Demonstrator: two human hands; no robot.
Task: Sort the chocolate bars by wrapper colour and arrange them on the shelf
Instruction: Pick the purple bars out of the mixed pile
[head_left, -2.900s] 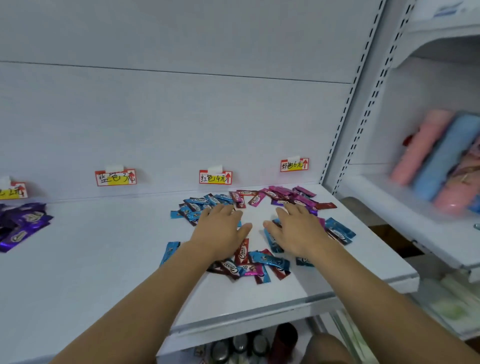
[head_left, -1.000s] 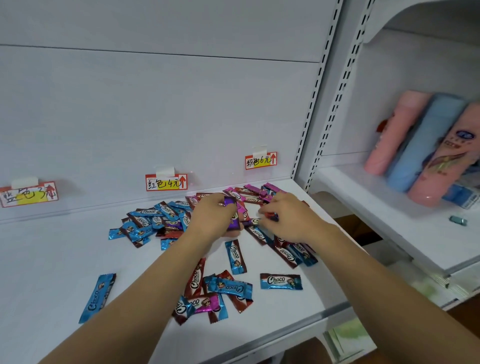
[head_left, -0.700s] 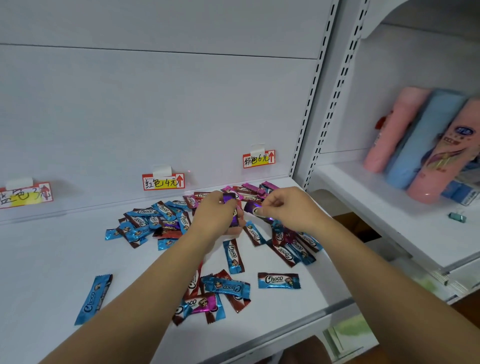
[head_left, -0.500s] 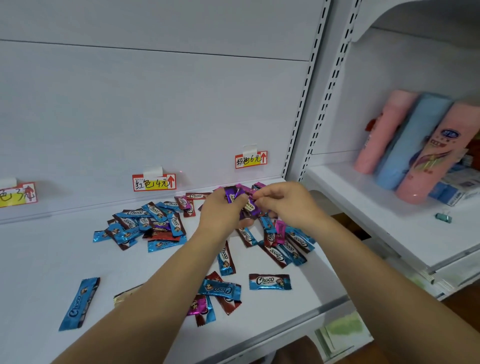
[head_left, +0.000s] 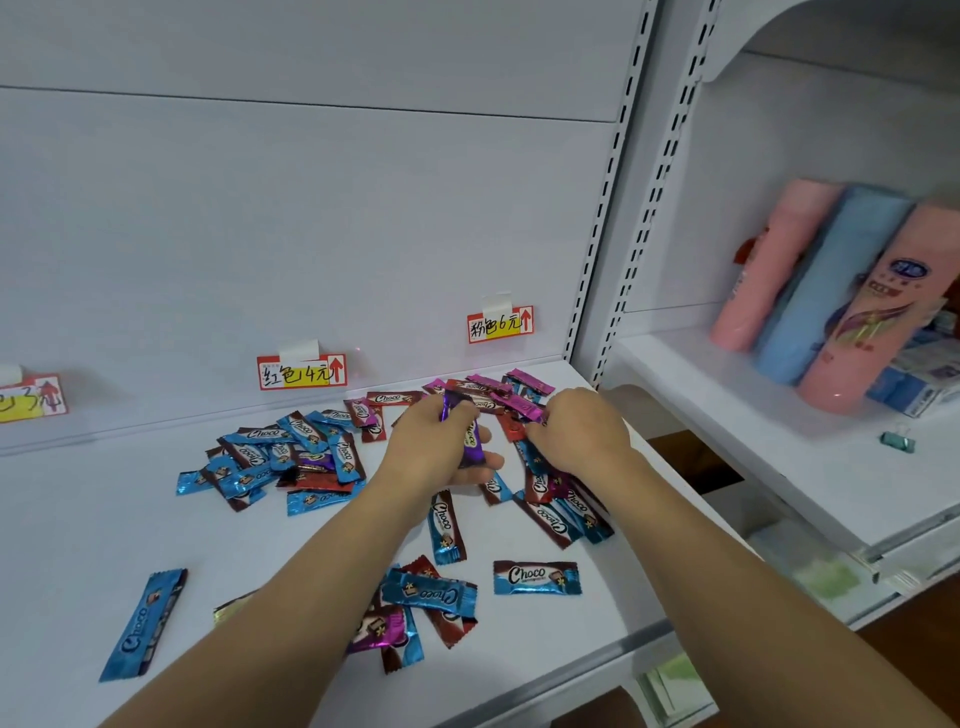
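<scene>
Two purple bars (head_left: 467, 434) sit gripped in the left hand (head_left: 441, 449); right hand (head_left: 576, 434) pinches a pink bar (head_left: 519, 405).

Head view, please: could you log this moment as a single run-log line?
left hand: holds purple bars | right hand: picking at pink bars, grip unclear | shelf: blue, red, pink bars unsorted

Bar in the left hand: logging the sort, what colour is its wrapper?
Purple bar, gripped in the left hand; head view.

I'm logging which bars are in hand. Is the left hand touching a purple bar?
Touching. The head view shows the left hand with fingers curled round the purple bar.
</scene>
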